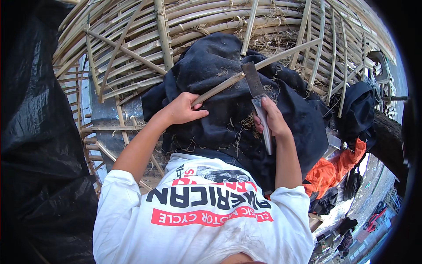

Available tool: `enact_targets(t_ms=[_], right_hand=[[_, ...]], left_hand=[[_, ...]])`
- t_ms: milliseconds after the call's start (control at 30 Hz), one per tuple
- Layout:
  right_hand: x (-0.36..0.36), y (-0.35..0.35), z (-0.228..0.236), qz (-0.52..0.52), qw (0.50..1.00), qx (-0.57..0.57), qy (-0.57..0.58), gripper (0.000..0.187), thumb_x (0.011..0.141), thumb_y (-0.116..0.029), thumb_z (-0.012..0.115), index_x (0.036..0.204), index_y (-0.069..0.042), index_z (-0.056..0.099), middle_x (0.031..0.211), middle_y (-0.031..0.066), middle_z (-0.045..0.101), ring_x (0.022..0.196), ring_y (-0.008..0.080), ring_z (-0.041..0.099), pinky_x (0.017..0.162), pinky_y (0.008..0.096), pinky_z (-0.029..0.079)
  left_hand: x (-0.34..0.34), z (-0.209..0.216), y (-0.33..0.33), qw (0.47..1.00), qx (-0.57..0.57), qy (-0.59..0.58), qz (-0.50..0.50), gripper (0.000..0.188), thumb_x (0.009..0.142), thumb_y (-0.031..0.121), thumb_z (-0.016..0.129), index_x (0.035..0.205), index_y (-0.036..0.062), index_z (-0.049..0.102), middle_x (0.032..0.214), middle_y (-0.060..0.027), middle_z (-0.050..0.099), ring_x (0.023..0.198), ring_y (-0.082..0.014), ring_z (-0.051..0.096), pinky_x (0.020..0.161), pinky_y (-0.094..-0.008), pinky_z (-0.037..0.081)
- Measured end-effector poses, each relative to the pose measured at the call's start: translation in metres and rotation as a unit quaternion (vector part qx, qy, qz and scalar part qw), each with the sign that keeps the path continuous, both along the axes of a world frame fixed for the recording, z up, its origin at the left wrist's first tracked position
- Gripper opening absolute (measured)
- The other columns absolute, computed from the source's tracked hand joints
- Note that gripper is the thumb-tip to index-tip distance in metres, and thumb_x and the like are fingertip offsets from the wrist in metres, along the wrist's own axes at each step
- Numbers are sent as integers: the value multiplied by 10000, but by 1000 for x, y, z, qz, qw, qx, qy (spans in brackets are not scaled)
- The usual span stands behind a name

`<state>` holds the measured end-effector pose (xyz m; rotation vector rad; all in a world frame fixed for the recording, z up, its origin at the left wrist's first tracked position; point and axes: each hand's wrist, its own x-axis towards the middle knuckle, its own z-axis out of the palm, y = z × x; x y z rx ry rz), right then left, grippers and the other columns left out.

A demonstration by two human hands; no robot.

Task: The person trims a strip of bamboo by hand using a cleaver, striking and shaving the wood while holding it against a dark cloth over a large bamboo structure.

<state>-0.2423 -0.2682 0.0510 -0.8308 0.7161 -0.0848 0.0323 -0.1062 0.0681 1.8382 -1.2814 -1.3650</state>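
Note:
My left hand [184,108] is closed around the near end of a long bamboo stick [218,88], which slants up and away to the right. In my right hand [273,119] is a knife [262,116] with a pale metallic handle and a dark, broad blade. The blade points away from me and meets or overlaps the stick near its middle; whether it cuts into the wood I cannot tell. Beneath both hands, a black cloth [206,136] covers my lap, with thin curled shavings [241,132] scattered on it.
Rows of split bamboo slats [211,17] spread across the far side, with several loose sticks leaning over them. A black sheet [39,132] hangs at the left. An orange cloth [336,167] lies at the right, near a dark trunk or log [389,136].

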Motion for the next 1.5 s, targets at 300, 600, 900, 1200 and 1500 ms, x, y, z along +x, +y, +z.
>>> enact_targets(t_ms=[300, 600, 900, 1200, 1500], right_hand=[[-4, -3, -32, 5, 994, 69, -86, 391, 1043, -478, 347, 1049, -104, 462, 586, 44, 482, 407, 117, 462, 381, 270, 419], [20, 34, -34, -161, 911, -339, 173, 443, 963, -430, 575, 915, 9, 617, 673, 130, 645, 594, 241, 663, 578, 347, 494], [22, 22, -26, -95, 866, -460, 169, 296, 732, -119, 674, 971, 45, 616, 886, 252, 685, 916, 420, 668, 788, 410, 521], [27, 25, -25, -36, 984, -155, 78, 147, 736, 2, 628, 742, -41, 488, 529, 48, 504, 375, 167, 500, 375, 302, 401], [24, 7, -22, -109, 821, -499, 256, 263, 713, -35, 605, 971, 15, 611, 750, 173, 652, 707, 241, 666, 679, 350, 504]], left_hand=[[1, 1, -2, 1000, -4, -10, -14, 406, 797, 251, 782, 657, 47, 461, 615, 47, 397, 602, -65, 366, 529, -273, 326], [-14, 4, 1, 997, -49, -58, 13, 390, 802, 222, 768, 662, 28, 460, 599, 22, 407, 601, -81, 374, 535, -294, 349], [-17, 5, -3, 997, -40, -60, 23, 392, 795, 219, 768, 668, 5, 465, 599, -11, 427, 606, -92, 393, 540, -308, 371], [-13, 4, -7, 998, -2, -55, 40, 415, 776, 234, 779, 639, -5, 468, 592, -19, 436, 599, -102, 416, 552, -318, 393], [-11, 8, -14, 997, 14, -71, 22, 425, 772, 243, 778, 630, -3, 462, 579, -37, 450, 591, -110, 417, 555, -326, 403]])
